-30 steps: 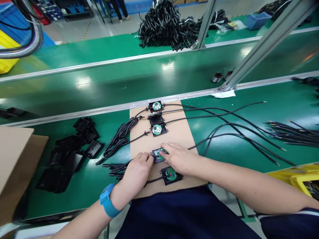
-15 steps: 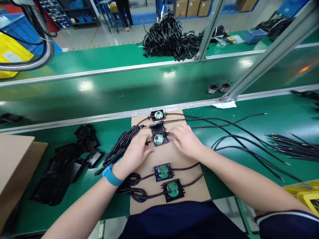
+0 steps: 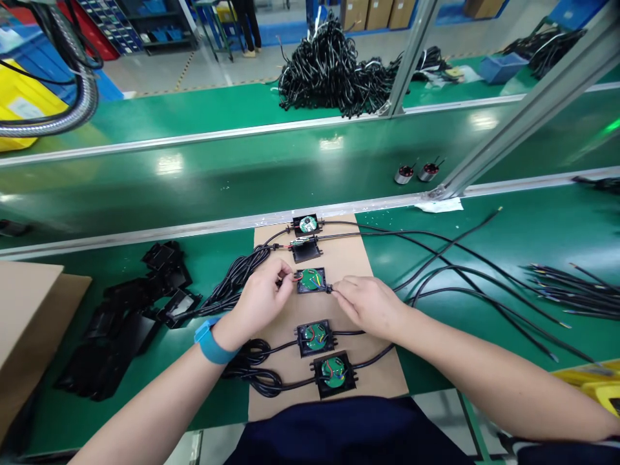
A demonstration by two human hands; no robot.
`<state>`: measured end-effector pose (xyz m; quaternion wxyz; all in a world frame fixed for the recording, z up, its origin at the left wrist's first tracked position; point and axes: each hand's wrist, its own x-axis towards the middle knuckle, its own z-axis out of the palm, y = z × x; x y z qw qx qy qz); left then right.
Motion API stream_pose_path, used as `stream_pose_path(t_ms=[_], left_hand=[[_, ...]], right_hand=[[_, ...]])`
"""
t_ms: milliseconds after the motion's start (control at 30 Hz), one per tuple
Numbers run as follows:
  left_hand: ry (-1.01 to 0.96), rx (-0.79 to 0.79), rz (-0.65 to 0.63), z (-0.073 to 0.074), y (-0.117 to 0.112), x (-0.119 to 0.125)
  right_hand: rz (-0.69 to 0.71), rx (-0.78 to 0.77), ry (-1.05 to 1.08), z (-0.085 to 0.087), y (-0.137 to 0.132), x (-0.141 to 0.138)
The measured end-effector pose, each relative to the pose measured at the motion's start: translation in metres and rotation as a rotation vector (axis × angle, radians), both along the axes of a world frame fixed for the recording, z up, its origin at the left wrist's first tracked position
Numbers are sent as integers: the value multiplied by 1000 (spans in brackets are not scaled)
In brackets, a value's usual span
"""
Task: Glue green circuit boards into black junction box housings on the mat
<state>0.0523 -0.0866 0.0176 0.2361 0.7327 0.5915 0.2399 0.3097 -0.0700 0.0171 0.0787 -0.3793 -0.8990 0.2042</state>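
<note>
Several small black housings with round green circuit boards lie in a column on a brown cardboard sheet point(image 3: 349, 387). My left hand point(image 3: 259, 300), with a blue wristband, pinches the cable at the left side of the middle housing point(image 3: 310, 281). My right hand point(image 3: 371, 303) pinches the cable at that housing's right side. Two more housings point(image 3: 316, 337) point(image 3: 334, 373) lie nearer me, each with black cables running off both sides. Beyond my hands sit an empty black housing point(image 3: 306, 249) and another one with a board point(image 3: 307, 225).
A pile of black plastic covers point(image 3: 130, 316) lies at the left, beside a cardboard box point(image 3: 24, 323). Loose black cables point(image 3: 484, 284) spread right over the green table. Beyond a metal rail runs a green conveyor with two small motors point(image 3: 416, 172). A slanted aluminium post point(image 3: 508, 110) stands right.
My hands left the second-nearest housing, reached to the one further away, and have drawn it a little toward me. The camera view tilted up slightly.
</note>
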Motion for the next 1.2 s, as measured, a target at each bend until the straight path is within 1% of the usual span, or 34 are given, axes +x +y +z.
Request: stream_pose_path(t_ms=[67,133,267,367,467,600,700,867,967,1100,1200], left_hand=[[35,-25,6,1,6,6],[77,-12,22,-1,10,11],[127,-6,91,-9,15,17],[154,0,106,-14,16,19],[176,4,121,-16,18,20],[190,-65,164,-17,20,23],[248,-127,136,-19,20,25],[286,-151,114,-20,21,26],[274,-163,103,-21,24,26],[308,-180,63,-22,26,25],[314,-187,63,-22,25,25]], right_hand=[[-16,-20,-69,7,-2,-5],[-28,-31,-109,10,-2,-10],[-37,-39,-147,10,-1,-17],[-34,-57,-170,9,0,-20],[-53,-88,-194,12,3,-24],[-87,-116,-213,18,7,-28],[-88,-133,-222,20,10,-30],[-36,-150,-252,18,11,-31],[7,-101,-270,15,8,-30],[73,-38,-295,11,6,-27],[62,-45,-256,6,9,-22]])
